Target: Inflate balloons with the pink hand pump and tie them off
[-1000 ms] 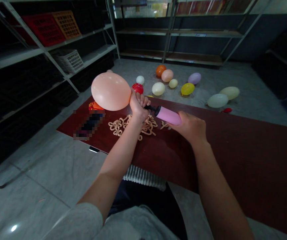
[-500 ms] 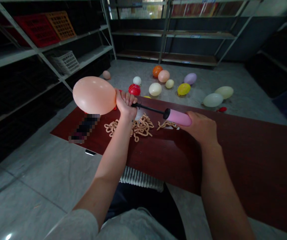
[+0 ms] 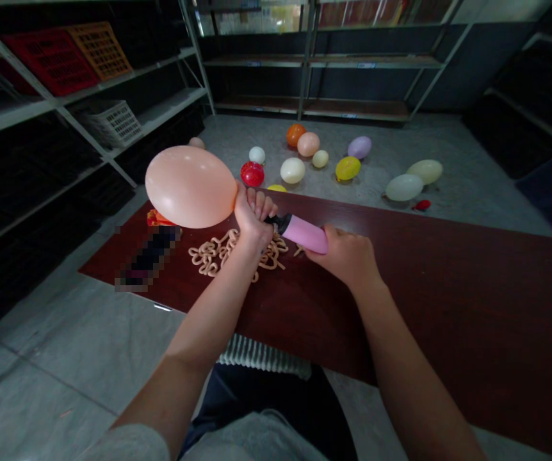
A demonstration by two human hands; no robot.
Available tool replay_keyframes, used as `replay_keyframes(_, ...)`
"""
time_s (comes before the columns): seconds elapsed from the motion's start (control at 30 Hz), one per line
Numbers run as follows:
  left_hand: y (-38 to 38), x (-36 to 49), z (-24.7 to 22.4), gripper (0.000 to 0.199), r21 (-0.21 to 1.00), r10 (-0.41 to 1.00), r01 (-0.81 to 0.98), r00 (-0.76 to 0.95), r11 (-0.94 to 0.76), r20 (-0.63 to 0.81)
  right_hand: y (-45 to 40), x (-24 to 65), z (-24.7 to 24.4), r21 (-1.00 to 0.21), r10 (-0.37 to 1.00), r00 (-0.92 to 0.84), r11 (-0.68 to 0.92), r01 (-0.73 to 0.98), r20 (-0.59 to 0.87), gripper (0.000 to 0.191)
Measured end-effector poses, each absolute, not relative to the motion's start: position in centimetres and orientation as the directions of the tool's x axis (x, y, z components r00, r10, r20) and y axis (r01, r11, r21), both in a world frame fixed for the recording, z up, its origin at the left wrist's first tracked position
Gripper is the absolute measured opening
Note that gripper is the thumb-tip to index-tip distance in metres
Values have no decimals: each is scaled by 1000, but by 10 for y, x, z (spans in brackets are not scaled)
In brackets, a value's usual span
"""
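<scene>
A peach balloon point(image 3: 190, 187), blown up large, points away to the left of my left hand point(image 3: 253, 214). That hand is closed round the balloon's neck and the black nozzle end of a hand pump, whose tip is hidden in the fingers. My right hand point(image 3: 350, 253) wraps the far end of the pump's pink barrel point(image 3: 306, 234). The barrel sits close to my left hand, with almost no black rod showing. Below the hands, a heap of curly tan uninflated balloons point(image 3: 213, 251) lies on the dark red table point(image 3: 305, 307).
At the table's left end are a blurred-out dark object point(image 3: 151, 256) and a red-orange item point(image 3: 157, 218). Several balloons rest on the floor beyond, among them a red one point(image 3: 252, 173) and a yellow one point(image 3: 348, 168). Metal shelves point(image 3: 357, 62) with crates point(image 3: 98, 51) stand around.
My right hand has pushed the pink barrel left toward my left hand, covering the black rod. The balloon looks slightly larger. The view has shifted a little.
</scene>
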State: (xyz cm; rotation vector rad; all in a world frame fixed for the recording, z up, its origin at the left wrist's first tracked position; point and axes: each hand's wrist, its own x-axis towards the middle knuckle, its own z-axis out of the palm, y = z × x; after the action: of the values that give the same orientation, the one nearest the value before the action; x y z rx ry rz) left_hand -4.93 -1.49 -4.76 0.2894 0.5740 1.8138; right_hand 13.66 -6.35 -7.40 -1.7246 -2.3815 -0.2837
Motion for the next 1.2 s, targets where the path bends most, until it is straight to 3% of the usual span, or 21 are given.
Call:
replay_keyframes(0.43, -10, -54, -50, 63, 481, 950, -843, -306, -241, -60, -59, 139, -73, -72, 918, -275, 307, 949, 284, 47)
replay_keyframes(0.83, -5, -83, -46, 57, 454, 914, -823, -402, -340, -44, -47, 193, -72, -23, 878, -326, 356, 934, 349, 42)
replay_keyframes(1.07, -15, -98, -29, 61, 545, 876, -740, -482, -395, -21, -45, 202, -74, -53, 890, -275, 314, 948, 363, 46)
replay_keyframes(1.2, -21, -99, -21, 63, 583, 842, -684, -539, -438, 1, -51, 194, -70, -8, 900, -262, 283, 959, 348, 48)
